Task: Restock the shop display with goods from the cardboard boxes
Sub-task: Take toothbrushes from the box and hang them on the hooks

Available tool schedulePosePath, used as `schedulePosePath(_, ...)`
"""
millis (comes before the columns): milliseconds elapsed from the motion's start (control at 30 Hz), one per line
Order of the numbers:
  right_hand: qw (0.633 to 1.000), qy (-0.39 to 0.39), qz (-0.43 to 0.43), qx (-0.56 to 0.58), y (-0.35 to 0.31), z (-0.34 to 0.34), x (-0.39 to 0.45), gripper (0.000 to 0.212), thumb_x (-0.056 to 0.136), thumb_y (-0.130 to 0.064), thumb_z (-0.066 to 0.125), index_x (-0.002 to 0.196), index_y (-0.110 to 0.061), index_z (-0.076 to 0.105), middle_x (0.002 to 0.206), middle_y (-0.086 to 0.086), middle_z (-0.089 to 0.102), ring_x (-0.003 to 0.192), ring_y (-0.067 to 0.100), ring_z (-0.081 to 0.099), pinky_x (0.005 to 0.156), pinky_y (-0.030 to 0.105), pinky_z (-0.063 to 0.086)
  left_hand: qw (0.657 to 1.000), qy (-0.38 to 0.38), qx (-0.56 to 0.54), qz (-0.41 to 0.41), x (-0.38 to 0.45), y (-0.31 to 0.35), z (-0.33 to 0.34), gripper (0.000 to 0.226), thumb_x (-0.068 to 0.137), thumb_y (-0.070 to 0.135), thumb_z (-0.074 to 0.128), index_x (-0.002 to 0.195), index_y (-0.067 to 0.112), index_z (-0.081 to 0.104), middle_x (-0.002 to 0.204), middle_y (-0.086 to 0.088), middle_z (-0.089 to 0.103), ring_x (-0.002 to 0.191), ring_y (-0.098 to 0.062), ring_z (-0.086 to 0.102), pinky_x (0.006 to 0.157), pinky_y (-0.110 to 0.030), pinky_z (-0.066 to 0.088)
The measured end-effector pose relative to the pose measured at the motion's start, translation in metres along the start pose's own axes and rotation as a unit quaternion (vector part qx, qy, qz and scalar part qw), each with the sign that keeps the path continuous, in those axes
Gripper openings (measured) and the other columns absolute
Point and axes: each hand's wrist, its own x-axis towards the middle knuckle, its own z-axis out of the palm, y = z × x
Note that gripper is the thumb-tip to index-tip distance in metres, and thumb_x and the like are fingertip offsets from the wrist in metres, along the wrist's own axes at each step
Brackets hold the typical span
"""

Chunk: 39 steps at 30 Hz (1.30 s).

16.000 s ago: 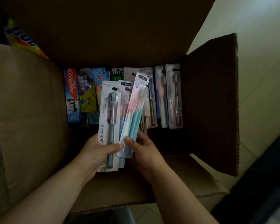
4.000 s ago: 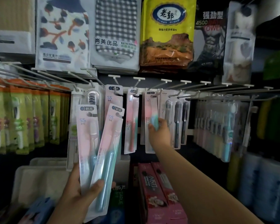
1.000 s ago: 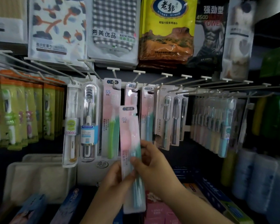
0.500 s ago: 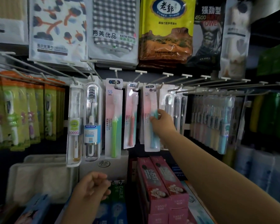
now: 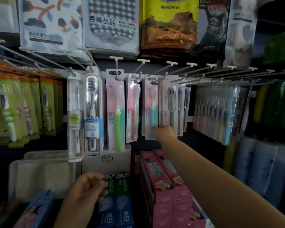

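Toothbrush pack: a pink-and-white blister card holding a blue-handled toothbrush [image 5: 152, 111] hangs from a white wire peg hook [image 5: 161, 78] in the middle of the display row.
Right hand: the right hand [image 5: 164, 133] reaches up from the lower right and touches the bottom end of that pack; whether its grip is clamped on the card or only resting against it cannot be told from here.
Left hand: the left hand [image 5: 87, 188] hovers low, its grip loosely curled and holding nothing.
Left neighbours: just beside the pack hang a card with an orange-handled toothbrush [image 5: 133, 109], then one with a green-handled toothbrush [image 5: 116, 112], then two clear plastic toothbrush cases [image 5: 85, 116].
Right neighbours: a white card with dark-headed toothbrushes [image 5: 172, 106] overlaps the pack's right edge; further right a dense row of pastel toothbrush packs [image 5: 219, 111].
Below: pink toothpaste cartons [image 5: 163, 176] lie under the right forearm; green-and-blue toothpaste boxes [image 5: 118, 195] sit by the left hand.
Above: bagged bath towels [image 5: 112, 23] hang over the hooks.
Room: open dark space lies between the packs' lower ends and the cartons; packs on either side crowd the hook closely.
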Motion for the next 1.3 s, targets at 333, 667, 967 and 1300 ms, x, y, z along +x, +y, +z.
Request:
schedulePosePath(333, 0.977, 0.032, -0.182, 0.104, 0.056, -0.081, -0.112, 0.018, 0.096, -0.020, 0.056, 0.108, -0.032, 0.060, 0.092, -0.008, 0.067, 0.079, 0.010, 0.065, 0.067, 0.021, 0.054, 0.999, -0.037, -0.013, 0.027, -0.023, 0.002, 0.028, 0.013, 0.092, -0.001, 0.053, 0.087, 0.006, 0.063, 0.073, -0.008, 0.070, 0.072, -0.023, 0.063, 0.066, -0.031, 0.048)
schedulePosePath(667, 0.973, 0.206, -0.081, 0.060, 0.220, -0.192, -0.213, 0.016, 0.089, -0.018, 0.061, 0.095, -0.033, 0.064, 0.081, -0.003, 0.066, 0.072, 0.014, 0.062, 0.064, 0.016, 0.049, 0.959, -0.282, 0.027, 0.019, -0.106, -0.041, 0.130, 0.017, 0.092, 0.008, 0.054, 0.083, 0.019, 0.064, 0.075, 0.001, 0.068, 0.066, -0.011, 0.065, 0.062, -0.020, 0.053)
schedulePosePath(967, 0.940, 0.269, 0.210, -0.026, 0.394, -0.276, -0.334, 0.031, 0.092, -0.005, 0.058, 0.097, -0.036, 0.058, 0.086, 0.002, 0.067, 0.076, 0.018, 0.065, 0.070, 0.032, 0.051, 0.875, -0.404, 0.146, -0.224, -0.204, -0.187, 0.222, 0.012, 0.096, 0.008, 0.052, 0.089, 0.016, 0.059, 0.084, -0.007, 0.065, 0.069, -0.017, 0.062, 0.062, -0.028, 0.049)
schedulePosePath(1300, 0.838, 0.188, 0.510, -0.038, 0.567, -0.301, -0.429, 0.031, 0.096, -0.019, 0.056, 0.127, -0.017, 0.053, 0.099, 0.003, 0.065, 0.087, 0.017, 0.066, 0.075, 0.037, 0.058, 0.764, -0.415, 0.283, -0.404, -0.327, -0.339, 0.273, 0.012, 0.097, 0.007, 0.048, 0.092, 0.014, 0.057, 0.087, -0.007, 0.064, 0.073, -0.017, 0.059, 0.065, -0.025, 0.048)
